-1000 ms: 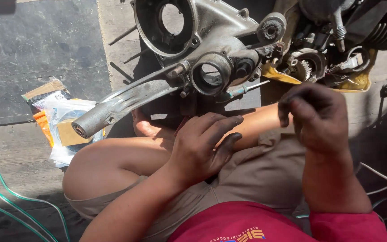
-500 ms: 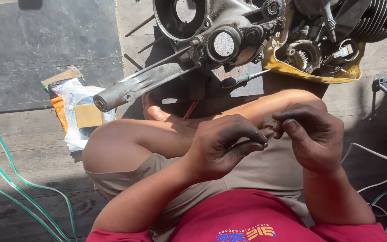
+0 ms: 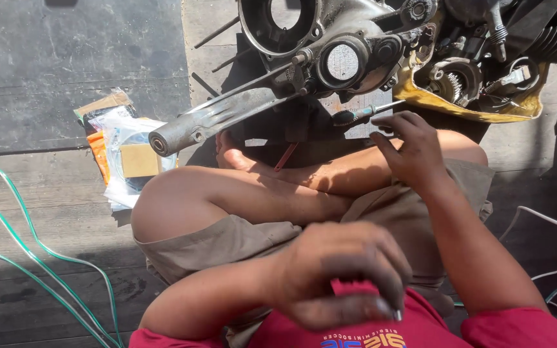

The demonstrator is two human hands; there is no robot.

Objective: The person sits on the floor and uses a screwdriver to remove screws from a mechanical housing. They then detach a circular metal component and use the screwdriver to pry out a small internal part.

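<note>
A: Screwdriver, the one with the dark green handle and thin steel shaft, lies just under the engine, right above the crossed legs. The right hand hovers over it, fingers spread and loosely curled, gripping nothing.

B: How would it handle?

A: Light and stiff, I'd judge. The handle looks ribbed, so that's the place to grip; the bare shaft is slim and probably oily.

B: And the left hand?

A: Low against the red shirt, fingers curled in, pinching a fold of the cloth. Whether something small sits inside, I cannot tell.

B: The rest?

A: The engine is cast grey metal, rounded housings, fins at the right, a gear showing over a yellow cloth. A dull metal lever juts left toward plastic packets. Green wires cross the weathered planks.
</note>
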